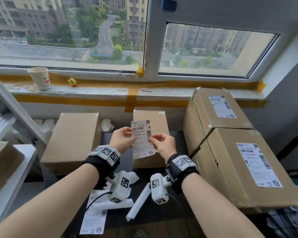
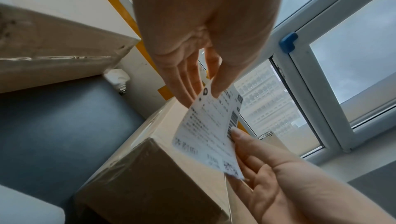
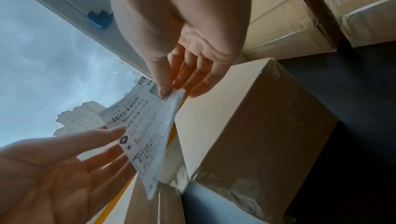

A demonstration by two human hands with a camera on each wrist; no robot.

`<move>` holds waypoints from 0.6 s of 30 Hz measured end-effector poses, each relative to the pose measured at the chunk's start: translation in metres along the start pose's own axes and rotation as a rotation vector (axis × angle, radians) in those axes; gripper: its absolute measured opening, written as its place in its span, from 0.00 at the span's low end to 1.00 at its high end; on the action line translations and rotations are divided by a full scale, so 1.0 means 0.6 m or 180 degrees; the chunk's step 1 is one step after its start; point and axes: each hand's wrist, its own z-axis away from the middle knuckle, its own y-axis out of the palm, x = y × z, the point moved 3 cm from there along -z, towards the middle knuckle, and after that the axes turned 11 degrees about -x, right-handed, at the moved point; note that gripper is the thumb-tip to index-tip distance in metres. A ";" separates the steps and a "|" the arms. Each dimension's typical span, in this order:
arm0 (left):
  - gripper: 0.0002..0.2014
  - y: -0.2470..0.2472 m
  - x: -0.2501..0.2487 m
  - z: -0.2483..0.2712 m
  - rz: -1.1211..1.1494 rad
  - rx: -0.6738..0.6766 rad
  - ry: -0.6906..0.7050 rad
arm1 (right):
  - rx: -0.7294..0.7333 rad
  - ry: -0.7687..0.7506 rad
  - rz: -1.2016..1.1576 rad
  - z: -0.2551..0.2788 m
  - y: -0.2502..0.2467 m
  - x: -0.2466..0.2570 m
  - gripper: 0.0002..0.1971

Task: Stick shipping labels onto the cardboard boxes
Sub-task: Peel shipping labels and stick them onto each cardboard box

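A white shipping label [image 1: 142, 140] hangs upright in the air between both hands, printed side toward me. My left hand [image 1: 130, 133] pinches its left edge, thumb in front and fingers behind. My right hand [image 1: 151, 139] pinches the right edge by the barcode. Right behind and below the label stands a bare cardboard box [image 1: 157, 121]. The left wrist view shows the label [image 2: 207, 134] over that box [image 2: 154, 168]. In the right wrist view the label [image 3: 145, 134] curls slightly at the pinched edge. Another bare box [image 1: 72, 141] lies to the left.
Two larger boxes at the right carry labels, one at the back [image 1: 221, 106] and one in front [image 1: 258, 164]. A spare label sheet [image 1: 95, 212] and white backing strips [image 1: 139, 201] lie on the dark table near me. A paper cup [image 1: 40, 78] stands on the windowsill; a shelf [image 1: 7, 117] is left.
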 end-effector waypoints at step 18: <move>0.22 0.101 0.019 -0.111 -0.0235 -0.0181 -0.0501 | -0.0549 0.0164 0.0531 -0.133 -0.013 -0.021 0.10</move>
